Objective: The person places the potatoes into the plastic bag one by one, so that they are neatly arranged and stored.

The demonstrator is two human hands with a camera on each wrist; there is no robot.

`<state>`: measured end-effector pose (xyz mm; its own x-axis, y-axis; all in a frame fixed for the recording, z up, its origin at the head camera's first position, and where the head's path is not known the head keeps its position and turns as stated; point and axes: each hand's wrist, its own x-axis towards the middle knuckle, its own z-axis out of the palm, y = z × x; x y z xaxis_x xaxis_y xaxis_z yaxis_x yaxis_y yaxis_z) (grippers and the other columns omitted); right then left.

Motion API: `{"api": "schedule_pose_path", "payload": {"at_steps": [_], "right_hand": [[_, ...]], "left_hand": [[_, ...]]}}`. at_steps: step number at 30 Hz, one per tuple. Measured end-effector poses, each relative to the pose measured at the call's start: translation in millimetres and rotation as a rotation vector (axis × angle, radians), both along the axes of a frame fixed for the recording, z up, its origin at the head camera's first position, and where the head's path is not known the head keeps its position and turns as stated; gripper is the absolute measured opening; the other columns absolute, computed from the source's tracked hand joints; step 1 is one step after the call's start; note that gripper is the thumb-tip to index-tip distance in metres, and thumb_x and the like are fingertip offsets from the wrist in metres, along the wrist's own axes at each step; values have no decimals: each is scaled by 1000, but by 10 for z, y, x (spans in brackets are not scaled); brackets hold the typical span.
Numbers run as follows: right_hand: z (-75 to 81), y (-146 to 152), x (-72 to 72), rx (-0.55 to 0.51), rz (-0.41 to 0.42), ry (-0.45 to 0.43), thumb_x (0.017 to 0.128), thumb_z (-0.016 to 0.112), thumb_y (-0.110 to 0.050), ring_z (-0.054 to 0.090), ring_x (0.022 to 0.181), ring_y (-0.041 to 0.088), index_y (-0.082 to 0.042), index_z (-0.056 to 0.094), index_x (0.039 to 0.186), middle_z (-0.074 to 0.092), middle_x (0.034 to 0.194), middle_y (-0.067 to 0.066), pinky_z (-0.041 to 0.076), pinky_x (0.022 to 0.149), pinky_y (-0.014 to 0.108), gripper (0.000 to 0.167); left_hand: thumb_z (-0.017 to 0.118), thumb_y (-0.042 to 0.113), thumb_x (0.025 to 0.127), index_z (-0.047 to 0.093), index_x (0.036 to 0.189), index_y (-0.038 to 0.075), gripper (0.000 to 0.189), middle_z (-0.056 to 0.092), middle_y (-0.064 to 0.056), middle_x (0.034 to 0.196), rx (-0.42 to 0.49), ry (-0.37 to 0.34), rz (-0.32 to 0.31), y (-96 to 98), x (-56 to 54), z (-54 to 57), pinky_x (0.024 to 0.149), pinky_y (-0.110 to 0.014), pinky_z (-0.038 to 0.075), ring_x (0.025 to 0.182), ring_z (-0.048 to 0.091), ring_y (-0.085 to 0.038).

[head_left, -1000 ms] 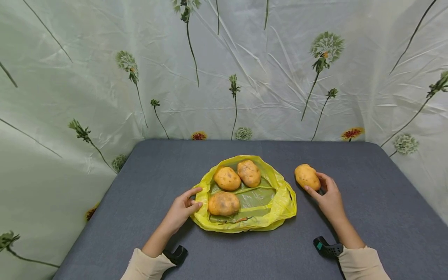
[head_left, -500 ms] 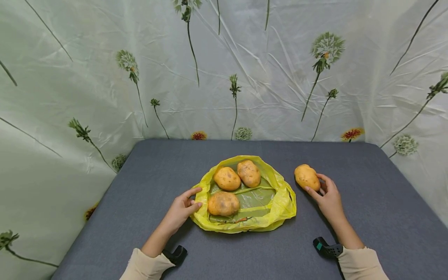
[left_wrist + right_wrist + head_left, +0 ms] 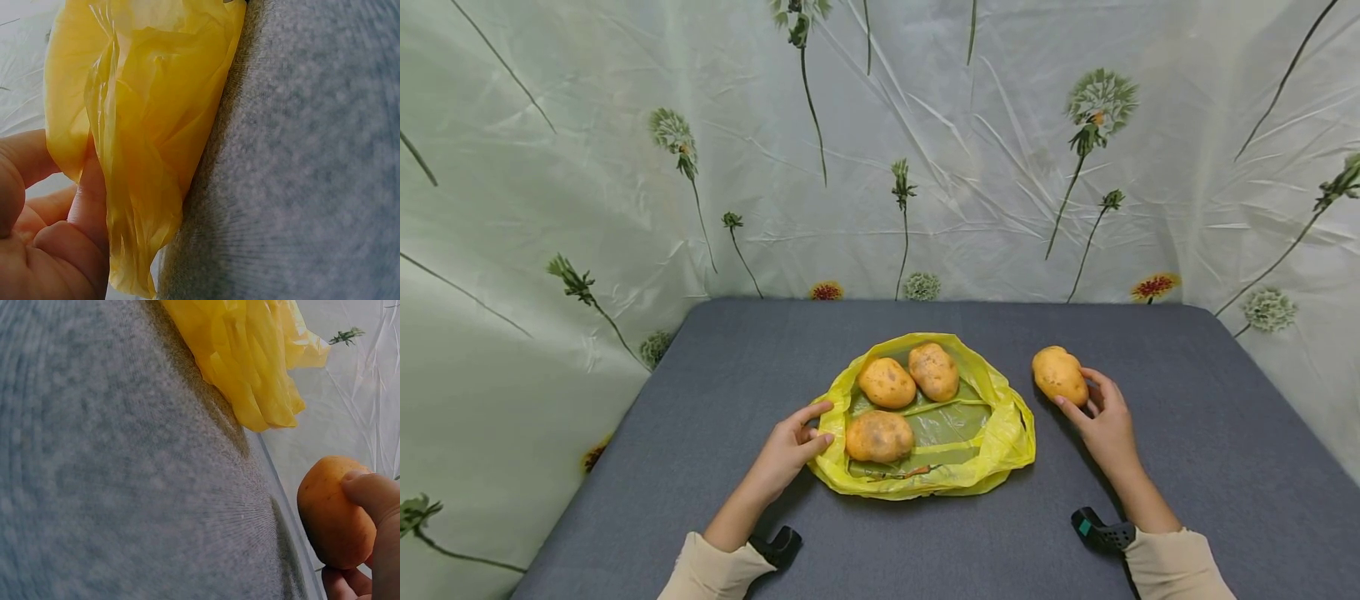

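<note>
A yellow plastic bag (image 3: 1007,442) lies spread on the table with its mouth facing up. Inside it rest three potatoes: one potato (image 3: 887,382) at the back left, a second potato (image 3: 934,372) beside it, and a larger blotched potato (image 3: 880,437) in front. My left hand (image 3: 788,450) pinches the bag's left rim between thumb and fingers; in the left wrist view the yellow film (image 3: 156,119) hangs from those fingers. To the right of the bag, my right hand (image 3: 1105,421) grips another potato (image 3: 1060,376), its thumb lying across the skin (image 3: 334,512) in the right wrist view.
The table (image 3: 940,550) has a dark grey-blue cloth surface. Behind and to the left hangs a pale curtain (image 3: 985,167) printed with flowers. Each wrist wears a black strap-like mount, one at the left (image 3: 781,547) and one at the right (image 3: 1101,530).
The potato in my right hand has risen slightly and shifted a little away from me. My left hand keeps its pinch on the bag, and the bag has not moved.
</note>
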<state>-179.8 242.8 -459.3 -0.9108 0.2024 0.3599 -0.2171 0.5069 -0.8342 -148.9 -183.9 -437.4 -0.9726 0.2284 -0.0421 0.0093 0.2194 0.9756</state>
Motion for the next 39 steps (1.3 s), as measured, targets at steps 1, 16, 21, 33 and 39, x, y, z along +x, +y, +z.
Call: {"api": "schedule_pose_path", "payload": {"at_steps": [1,16,21,33,39], "right_hand": [[3,-3,0,-3,-5,3,78,69,-5,44,109,38,6,40,126,38,120,20,32,78,5,57],[115,-64,17,-56,-43,71,73,70,4,44,111,28,1,43,127,40,120,10,35,85,12,61],[187,-107,44,-35,-37,89,70,71,9,45,109,18,3,45,125,42,120,11,35,83,11,62],[290,-283,98,-59,124,241,67,70,15,43,111,5,5,44,126,41,122,14,35,87,13,65],[299,-375,125,-65,212,282,69,71,10,43,112,9,2,43,127,40,125,13,35,88,14,65]], "left_hand": [[60,2,85,40,130,-5,49,47,-4,67,-3,3,0,-2,-5,-11,47,-21,36,54,42,-8],[60,2,85,40,129,-6,49,46,-4,67,2,17,-8,-2,-7,-14,48,-20,37,54,43,-8],[60,2,85,40,129,-6,49,47,-5,67,4,17,-12,-5,-10,-28,49,-20,38,55,44,-9],[59,2,85,40,129,-5,48,48,-4,67,15,18,-5,-6,-9,-34,48,-20,38,55,45,-8],[59,2,85,40,129,-6,48,48,-4,67,11,20,-7,-11,-10,-45,49,-20,39,55,45,-8]]}}
